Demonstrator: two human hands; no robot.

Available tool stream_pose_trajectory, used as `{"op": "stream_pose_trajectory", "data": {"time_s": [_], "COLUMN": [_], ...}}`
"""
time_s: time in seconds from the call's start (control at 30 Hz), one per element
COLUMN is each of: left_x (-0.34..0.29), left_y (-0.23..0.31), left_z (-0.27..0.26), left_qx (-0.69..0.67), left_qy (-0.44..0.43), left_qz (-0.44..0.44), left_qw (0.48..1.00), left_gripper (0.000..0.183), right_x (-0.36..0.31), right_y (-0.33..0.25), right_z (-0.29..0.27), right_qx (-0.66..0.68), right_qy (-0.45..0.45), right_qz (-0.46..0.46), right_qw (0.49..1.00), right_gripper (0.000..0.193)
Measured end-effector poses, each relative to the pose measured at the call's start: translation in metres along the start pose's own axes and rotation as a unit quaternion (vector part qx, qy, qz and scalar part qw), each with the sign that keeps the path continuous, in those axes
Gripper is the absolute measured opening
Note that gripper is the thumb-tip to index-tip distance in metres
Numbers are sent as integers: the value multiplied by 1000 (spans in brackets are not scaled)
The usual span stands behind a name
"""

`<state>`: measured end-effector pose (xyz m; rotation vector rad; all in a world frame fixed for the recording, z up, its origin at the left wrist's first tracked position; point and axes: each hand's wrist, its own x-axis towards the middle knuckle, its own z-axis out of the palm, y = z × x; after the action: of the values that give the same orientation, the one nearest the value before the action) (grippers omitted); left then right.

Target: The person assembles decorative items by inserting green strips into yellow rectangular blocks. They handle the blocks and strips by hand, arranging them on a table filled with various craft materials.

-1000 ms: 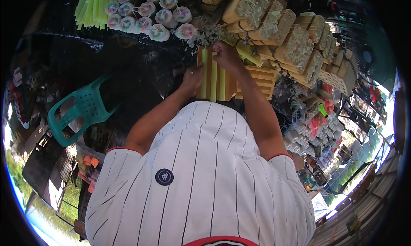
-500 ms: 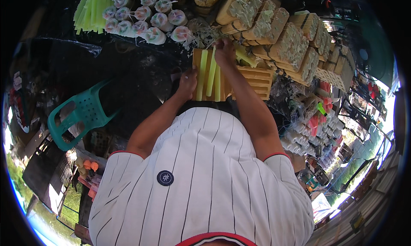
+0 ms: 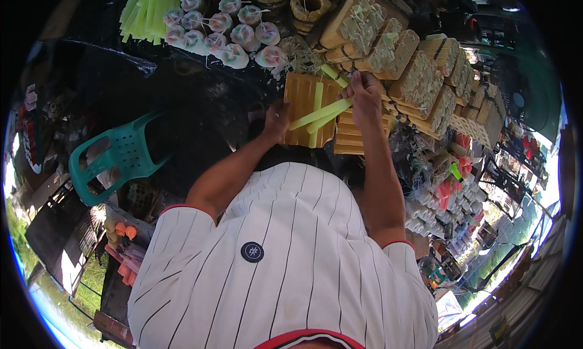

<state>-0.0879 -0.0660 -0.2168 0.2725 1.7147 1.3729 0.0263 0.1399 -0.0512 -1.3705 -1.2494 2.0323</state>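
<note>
Head view, looking down over a white pinstriped shirt (image 3: 285, 276) at a market counter (image 3: 200, 106) covered in dark sheeting. The left hand (image 3: 277, 119) rests against the left edge of a ribbed yellow-brown slab (image 3: 302, 94) lying flat on the counter, fingers curled on its side; whether it grips or merely steadies the slab cannot be told. The right hand (image 3: 365, 97) is closed on the upper ends of pale green strips (image 3: 320, 113), which slant down and leftward across the slab's face. A second stack of similar ribbed slabs (image 3: 352, 136) lies just beside the first, beneath the right forearm. The 2 hands are apart, with the slab and strips between them.

Surroundings: above the slab, a cluster of round wrapped bundles (image 3: 228, 30) in clear film, each tied at the top. To their left, a sheaf of long green strips (image 3: 143, 12) lies at the counter's far edge. To the upper right, rows of tan blocks (image 3: 395, 51) topped with pale material run diagonally toward the right rim. Coiled woven rings (image 3: 308, 4) sit at the top. A teal plastic chair (image 3: 112, 160) stands to the person's left. Small packaged goods (image 3: 446, 191) crowd the right side.
</note>
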Motion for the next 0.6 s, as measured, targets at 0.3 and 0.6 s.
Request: {"op": "stream_pose_trajectory", "data": {"time_s": [0.3,0.6], "left_x": [-10,-20], "left_y": [-3,15], "left_z": [-2,-18], "left_qx": [132,145], "left_qy": [15,25], "left_qz": [54,80], "left_qw": [990,986], "left_gripper": [50,44], "right_x": [63,99], "right_y": [-9,34], "right_z": [67,71], "right_qx": [-794,-831], "right_qy": [-98,-217], "right_qz": [-5,-55], "right_qw": [600,509], "right_gripper": [18,20]}}
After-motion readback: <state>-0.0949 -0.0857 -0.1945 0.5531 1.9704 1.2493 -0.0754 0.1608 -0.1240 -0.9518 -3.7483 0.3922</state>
